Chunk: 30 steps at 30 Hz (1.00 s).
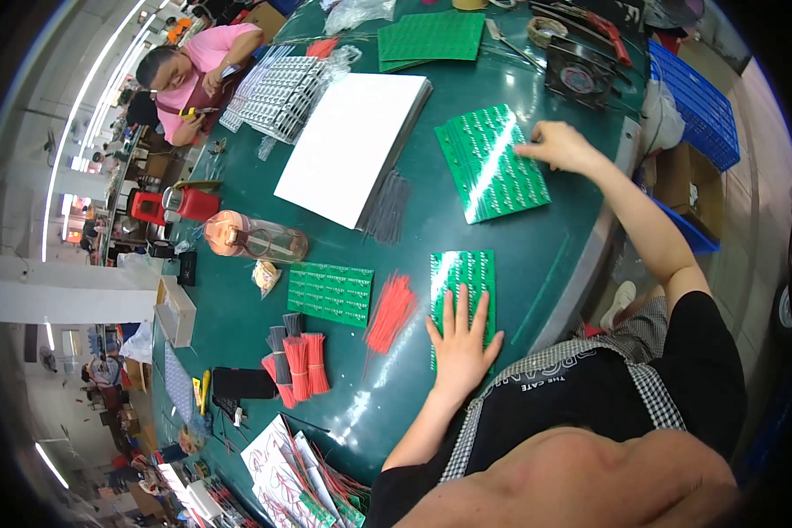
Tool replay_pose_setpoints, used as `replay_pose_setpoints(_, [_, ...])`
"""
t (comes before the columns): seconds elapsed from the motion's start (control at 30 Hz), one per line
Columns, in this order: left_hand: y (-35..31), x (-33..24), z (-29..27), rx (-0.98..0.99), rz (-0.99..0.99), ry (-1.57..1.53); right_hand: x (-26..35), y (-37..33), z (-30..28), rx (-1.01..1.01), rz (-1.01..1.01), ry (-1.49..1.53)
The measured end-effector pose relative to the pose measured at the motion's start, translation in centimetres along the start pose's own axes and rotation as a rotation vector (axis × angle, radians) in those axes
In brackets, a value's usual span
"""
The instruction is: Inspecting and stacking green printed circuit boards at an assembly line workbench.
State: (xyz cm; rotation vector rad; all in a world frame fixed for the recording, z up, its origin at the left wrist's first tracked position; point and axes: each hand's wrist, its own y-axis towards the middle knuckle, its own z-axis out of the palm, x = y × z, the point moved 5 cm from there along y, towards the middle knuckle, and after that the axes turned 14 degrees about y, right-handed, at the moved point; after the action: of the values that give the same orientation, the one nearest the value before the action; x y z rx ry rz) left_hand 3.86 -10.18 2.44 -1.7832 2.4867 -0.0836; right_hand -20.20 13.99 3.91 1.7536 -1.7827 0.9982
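1. Flatly, the left hand [462, 350] rests palm down with its fingers spread wide on a green panel [463, 268], which lies on the counter [532, 273] just right of the loose red wires [392, 315].
2. The right hand [563, 148] is at the edge of the green stack [486, 176], up and right of the red wires; its fingers are bent and narrow, and I cannot tell whether they pinch a sheet.
3. A second panel [330, 295] lies just left of the red wires.
4. Red and dark bundles [297, 365] sit farther left and lower.
5. A bottle [277, 242] is up and left of the red wires.
6. Above the red wires is a white slab [352, 145], with dark strands [387, 209] along one edge.
7. Well up and left, a person [207, 62] holds a yellow-handled tool [195, 113].
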Motion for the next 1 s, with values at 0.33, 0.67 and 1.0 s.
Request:
replay_pose_setpoints(0.33, [-2.0, 0.4, 0.5, -0.037, -0.018, 0.119, -3.3, -0.2, 0.7, -0.201, -0.179, 0.280])
replay_pose_setpoints(0.67, [-0.5, -3.1, -4.7, -0.184, 0.037, -0.003, -1.9, 0.4, 0.5, -0.122, -0.028, 0.921])
replay_pose_setpoints(1.0, [3.9, -4.7, -3.0, -0.063, -0.130, -1.372, -3.0, -22.1, 2.1, 0.003, -0.106, 1.301])
